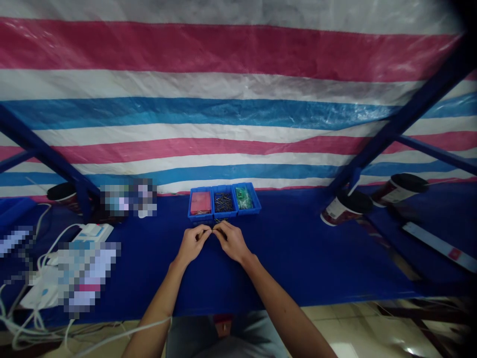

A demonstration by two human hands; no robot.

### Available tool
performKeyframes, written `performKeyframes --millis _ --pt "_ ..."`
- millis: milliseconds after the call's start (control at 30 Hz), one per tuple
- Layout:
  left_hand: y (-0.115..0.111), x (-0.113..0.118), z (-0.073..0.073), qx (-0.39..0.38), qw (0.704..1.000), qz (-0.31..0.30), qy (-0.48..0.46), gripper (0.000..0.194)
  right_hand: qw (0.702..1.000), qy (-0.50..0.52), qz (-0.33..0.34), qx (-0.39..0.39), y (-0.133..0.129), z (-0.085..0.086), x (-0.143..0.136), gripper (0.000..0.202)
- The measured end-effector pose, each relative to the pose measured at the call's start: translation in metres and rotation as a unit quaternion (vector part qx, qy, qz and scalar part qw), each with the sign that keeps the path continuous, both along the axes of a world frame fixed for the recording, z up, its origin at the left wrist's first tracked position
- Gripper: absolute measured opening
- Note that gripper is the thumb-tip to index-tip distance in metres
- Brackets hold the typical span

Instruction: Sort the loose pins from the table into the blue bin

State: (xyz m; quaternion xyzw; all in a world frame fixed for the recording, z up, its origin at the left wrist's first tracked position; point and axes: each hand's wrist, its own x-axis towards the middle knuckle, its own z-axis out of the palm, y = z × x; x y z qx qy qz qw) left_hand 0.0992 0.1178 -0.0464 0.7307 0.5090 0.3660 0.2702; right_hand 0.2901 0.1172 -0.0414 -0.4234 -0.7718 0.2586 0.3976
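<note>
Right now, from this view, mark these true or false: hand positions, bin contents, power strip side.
1. The left hand and right hand are close together, fingers bent. True.
2. The middle bin holds the green pieces. False: it holds dark, slender pieces; the green ones are in the right bin.
3. The left bin has red contents. True.
4. The white power strip lies right of both hands. False: it lies to their left.

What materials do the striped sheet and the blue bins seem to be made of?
The striped sheet looks like plastic tarpaulin, semi-glossy: it has creases and bright glare. The blue bins are probably smooth moulded plastic, given their even colour and thin walls.
</note>
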Motion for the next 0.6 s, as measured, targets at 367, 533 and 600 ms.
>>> performKeyframes --millis 367,533,600 --pt "-0.0002 0.0019 -0.0002 0.005 1.000 0.003 -0.005 0.035 0.998 -0.062 -0.028 -0.006 0.0002 -0.0017 -0.0030 0.033" --pt "0.0006 0.0011 0.0002 0.006 1.000 0.019 -0.007 0.034 1.000 -0.016 -0.012 -0.011 -0.0009 0.0005 -0.0011 0.020" --pt "0.0008 0.0010 0.0001 0.005 1.000 0.023 -0.010 0.033 1.000 -0.008 -0.008 -0.008 -0.0008 0.0009 -0.0005 0.018"
